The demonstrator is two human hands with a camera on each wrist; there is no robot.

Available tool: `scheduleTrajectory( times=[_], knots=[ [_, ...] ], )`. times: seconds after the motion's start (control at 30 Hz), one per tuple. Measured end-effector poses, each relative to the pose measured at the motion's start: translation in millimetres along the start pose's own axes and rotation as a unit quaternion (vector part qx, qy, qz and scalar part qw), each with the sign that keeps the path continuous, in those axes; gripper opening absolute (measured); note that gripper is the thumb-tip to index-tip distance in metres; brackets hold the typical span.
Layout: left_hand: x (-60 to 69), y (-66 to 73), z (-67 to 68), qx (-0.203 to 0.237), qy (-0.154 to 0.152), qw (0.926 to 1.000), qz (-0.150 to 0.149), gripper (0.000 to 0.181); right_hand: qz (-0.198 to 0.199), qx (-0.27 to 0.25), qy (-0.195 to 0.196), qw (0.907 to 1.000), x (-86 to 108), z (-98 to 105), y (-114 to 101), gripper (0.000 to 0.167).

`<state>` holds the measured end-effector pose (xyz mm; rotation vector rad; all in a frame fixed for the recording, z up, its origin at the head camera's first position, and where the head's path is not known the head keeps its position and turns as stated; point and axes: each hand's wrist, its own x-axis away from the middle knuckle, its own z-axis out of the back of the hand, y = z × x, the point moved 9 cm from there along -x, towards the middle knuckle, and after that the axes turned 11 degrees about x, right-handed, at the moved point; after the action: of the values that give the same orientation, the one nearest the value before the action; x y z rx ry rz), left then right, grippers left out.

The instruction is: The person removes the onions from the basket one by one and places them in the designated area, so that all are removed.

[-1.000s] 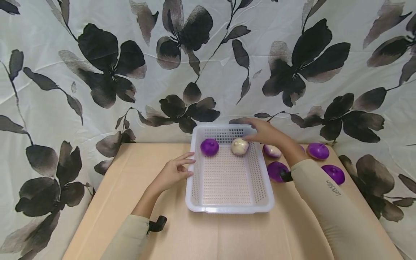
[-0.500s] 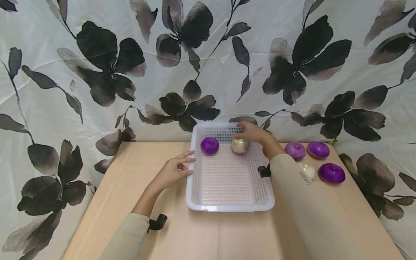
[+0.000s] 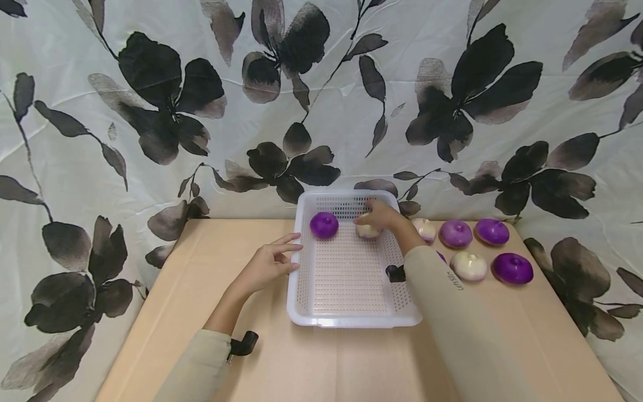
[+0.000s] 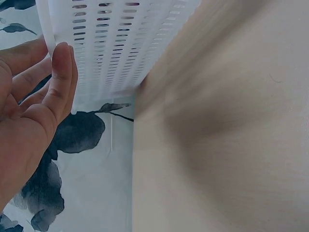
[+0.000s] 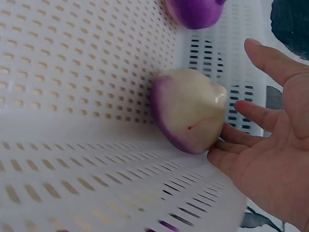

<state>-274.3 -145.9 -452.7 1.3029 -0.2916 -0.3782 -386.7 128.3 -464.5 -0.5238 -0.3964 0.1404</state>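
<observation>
A white plastic basket (image 3: 346, 322) stands on the table. Inside its far end lie a purple turnip (image 3: 324, 225) on the left and a white-and-purple turnip (image 5: 190, 111) on the right. My right hand (image 3: 384, 216) reaches over the basket's far right corner. In the right wrist view its fingertips touch the pale side of the white-and-purple turnip, while the thumb stands apart from it. My left hand (image 3: 266, 265) touches the basket's left rim with outstretched, relaxed fingers, also seen close up in the left wrist view.
Right of the basket lie several more turnips, among them a purple one (image 3: 512, 268) and a white one (image 3: 469, 266). One is mostly hidden by the right sleeve (image 3: 442, 296). A flower-printed cloth (image 3: 361, 128) hangs behind the table (image 3: 251, 368).
My right hand has shifted left and slightly down onto the white-and-purple turnip. Turnips beyond the right arm have come into view. My left hand stays at the rim.
</observation>
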Motion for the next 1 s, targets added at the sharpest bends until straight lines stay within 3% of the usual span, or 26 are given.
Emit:
scheduleTrajectory(
  times=[0.53,1.0],
  knots=[
    [-5.3,1.6,-0.3,-0.005,0.01,0.9999,0.003,0.048,0.004,0.011,-0.011,0.9999,-13.7,-24,9,0.08],
    [-10.3,0.8,-2.4,0.007,0.016,0.9998,0.004,0.048,0.024,0.003,0.025,0.9994,-18.5,-27,9,0.081]
  ],
)
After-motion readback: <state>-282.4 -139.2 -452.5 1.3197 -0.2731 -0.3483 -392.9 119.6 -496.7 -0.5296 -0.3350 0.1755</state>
